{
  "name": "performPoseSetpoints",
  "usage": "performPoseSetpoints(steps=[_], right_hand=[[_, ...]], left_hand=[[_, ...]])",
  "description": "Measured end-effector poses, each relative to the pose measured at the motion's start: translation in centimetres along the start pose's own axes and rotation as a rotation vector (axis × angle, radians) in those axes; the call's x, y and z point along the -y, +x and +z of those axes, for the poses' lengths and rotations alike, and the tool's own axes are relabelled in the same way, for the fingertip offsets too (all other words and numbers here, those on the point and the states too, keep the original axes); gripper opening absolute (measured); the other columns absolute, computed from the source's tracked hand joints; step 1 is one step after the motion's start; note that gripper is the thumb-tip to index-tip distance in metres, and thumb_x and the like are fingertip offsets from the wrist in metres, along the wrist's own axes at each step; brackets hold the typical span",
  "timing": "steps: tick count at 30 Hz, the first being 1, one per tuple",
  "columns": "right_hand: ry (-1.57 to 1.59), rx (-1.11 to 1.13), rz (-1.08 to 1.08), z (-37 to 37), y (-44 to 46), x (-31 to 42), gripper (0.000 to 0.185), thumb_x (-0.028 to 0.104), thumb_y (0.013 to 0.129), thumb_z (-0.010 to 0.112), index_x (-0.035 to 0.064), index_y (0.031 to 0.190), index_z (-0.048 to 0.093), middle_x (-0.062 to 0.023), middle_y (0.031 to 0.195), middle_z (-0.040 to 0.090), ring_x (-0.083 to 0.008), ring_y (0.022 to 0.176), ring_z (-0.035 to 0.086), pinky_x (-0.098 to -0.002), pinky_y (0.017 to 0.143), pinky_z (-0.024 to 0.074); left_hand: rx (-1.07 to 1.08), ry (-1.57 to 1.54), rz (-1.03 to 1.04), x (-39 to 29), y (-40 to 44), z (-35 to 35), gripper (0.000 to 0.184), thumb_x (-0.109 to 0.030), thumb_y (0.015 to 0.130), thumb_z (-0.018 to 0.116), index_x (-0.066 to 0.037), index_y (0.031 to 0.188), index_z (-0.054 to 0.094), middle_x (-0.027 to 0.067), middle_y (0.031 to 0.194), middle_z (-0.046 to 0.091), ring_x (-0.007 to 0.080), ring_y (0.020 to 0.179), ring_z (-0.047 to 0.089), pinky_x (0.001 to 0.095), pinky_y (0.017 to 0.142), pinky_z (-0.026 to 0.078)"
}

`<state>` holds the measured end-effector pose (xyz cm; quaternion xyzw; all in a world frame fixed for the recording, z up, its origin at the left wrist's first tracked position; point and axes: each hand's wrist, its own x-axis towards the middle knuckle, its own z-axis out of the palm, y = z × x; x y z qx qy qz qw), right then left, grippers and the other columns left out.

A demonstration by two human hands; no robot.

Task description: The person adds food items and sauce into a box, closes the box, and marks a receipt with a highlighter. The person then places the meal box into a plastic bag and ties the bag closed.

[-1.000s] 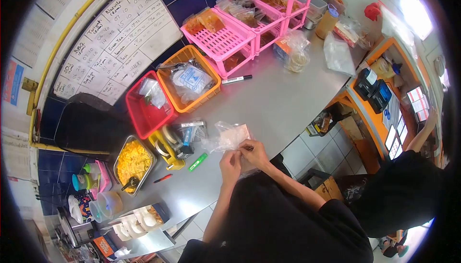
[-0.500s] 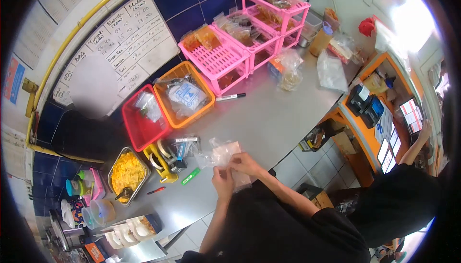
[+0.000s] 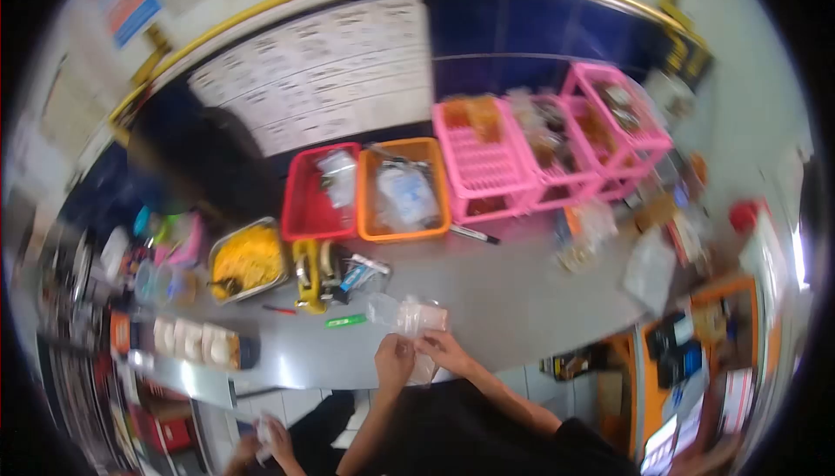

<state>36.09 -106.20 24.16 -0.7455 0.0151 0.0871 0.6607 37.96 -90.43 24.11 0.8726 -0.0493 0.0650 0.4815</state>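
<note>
Close together at the front edge of the steel counter, both hands hold a clear plastic bag [image 3: 423, 317] with something pale pink in it. My left hand [image 3: 394, 359] pinches the bag from the left, its fingers closed. Beside it my right hand [image 3: 443, 351] grips the bag with fingertips together. The bag's loose, crumpled part spreads on the counter beyond the fingers. A green cutter or marker [image 3: 345, 320] lies to the left, near a yellow tape dispenser [image 3: 310, 276].
Red bin [image 3: 320, 193], orange bin [image 3: 404, 146] and pink racks [image 3: 487, 166] stand along the wall. At left are a tray of yellow food [image 3: 250, 259] and a box of white items [image 3: 193, 341]. A co-worker's hands [image 3: 271, 444] show at bottom left, another person's arm at bottom right.
The view has swung round, so the counter now runs more level. Another person's hands have come into view at bottom left. Both my hands still hold the bag close together.
</note>
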Motion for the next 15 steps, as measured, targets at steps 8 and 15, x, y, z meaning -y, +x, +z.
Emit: performPoseSetpoints(steps=[8, 15], right_hand=[[0.128, 0.339, 0.032, -6.3, -3.3, -4.6, 0.016, 0.012, 0.097, 0.066, -0.0028, 0.102, 0.066, -0.0044, 0.091, 0.067, -0.0120, 0.086, 0.064, -0.0269, 0.078, 0.0513], [0.291, 0.024, 0.210, -13.1, -5.9, -7.1, 0.029, 0.014, 0.099, 0.063, 0.0001, 0.123, 0.055, -0.0123, 0.106, 0.064, -0.0187, 0.089, 0.066, -0.0347, 0.080, 0.0563]], left_hand=[[0.097, 0.204, -0.323, -2.2, -0.1, 1.0, 0.060, -0.035, 0.084, 0.074, -0.004, 0.125, 0.044, 0.0185, 0.081, 0.068, 0.0383, 0.073, 0.069, 0.0480, 0.067, 0.054], [0.093, -0.033, -0.049, -6.6, 3.3, 10.7, 0.057, -0.017, 0.077, 0.072, -0.003, 0.132, 0.060, 0.0280, 0.117, 0.066, 0.0398, 0.104, 0.067, 0.0445, 0.092, 0.052]])
